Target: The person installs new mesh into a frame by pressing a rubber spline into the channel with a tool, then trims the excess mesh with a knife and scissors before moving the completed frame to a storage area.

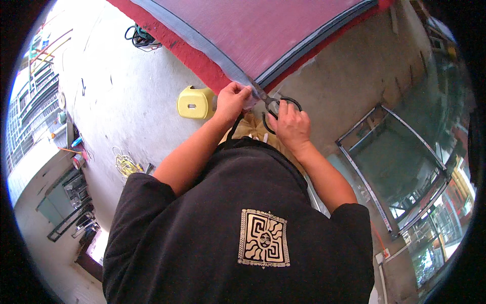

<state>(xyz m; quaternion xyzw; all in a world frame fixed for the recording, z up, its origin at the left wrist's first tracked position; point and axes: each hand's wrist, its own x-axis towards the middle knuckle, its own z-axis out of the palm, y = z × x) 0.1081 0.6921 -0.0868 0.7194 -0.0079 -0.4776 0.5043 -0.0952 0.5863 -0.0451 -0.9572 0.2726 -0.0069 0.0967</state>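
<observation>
Sheet: A broad, pinkish-red sheet [263, 33] with a fine, faintly streaked surface spans the top centre of the frame, its near corner pointing down toward the person.
Border: A blue-gray band [200, 43] lines the sheet's left side, marked by a dark line; the right side carries a darker gray strip.
Red cover: Rough red cloth [195, 63] shows beneath, jutting past the sheet on both sides.
Scissors: Dark metal scissors [272, 104] with black loop handles sit just above the middle of the frame, blades angled up and left at the corner. How wide the blades stand, I cannot tell.
Right hand: The right hand [292, 124] is curled around the scissors' handles.
Left hand: The left hand [233, 103] is nearly closed, thumb and fingers pinching the material at the sheet's corner, just beside the blades.
Stool: A yellow stool [194, 104], slotted in its top, stands near the left hand.
Cables: A dark bundle [142, 38] lies at upper left; a yellowish coil [126, 164] rests lower down.
Open room: Pale gray floor [136, 96] stretches left of the sheet.
Right side: A metal frame [365, 188] stands well apart from the hands.
</observation>
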